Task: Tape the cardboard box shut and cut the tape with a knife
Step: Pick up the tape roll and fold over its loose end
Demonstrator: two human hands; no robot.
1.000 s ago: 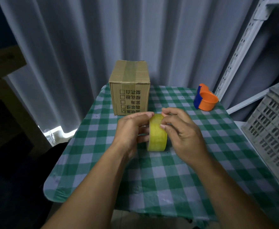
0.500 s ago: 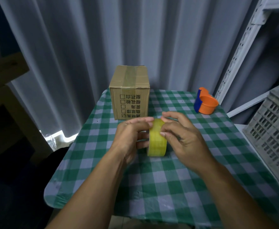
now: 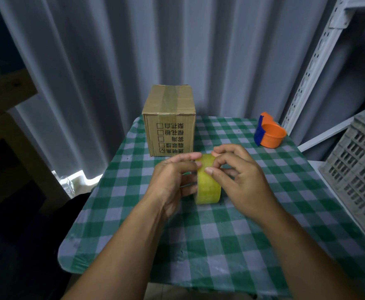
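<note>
A yellow tape roll (image 3: 208,187) stands on edge above the middle of the green checked table (image 3: 220,245). My left hand (image 3: 173,180) grips its left side. My right hand (image 3: 240,180) holds its right side, thumb and fingertips pressed on the roll's top outer face. Behind them, at the table's far edge, sits the brown cardboard box (image 3: 169,122) with a strip of tape down the middle of its top and printed characters on its front. No knife is visible.
An orange and blue tape cutter (image 3: 269,134) sits at the table's far right. A grey plastic crate (image 3: 359,169) stands off the right edge. A white slotted shelf upright (image 3: 307,72) rises behind it. Grey curtains hang at the back.
Both hands have kept hold of the roll in about the same spot. My right fingers have shifted on the roll's top face. The view has tilted up slightly.
</note>
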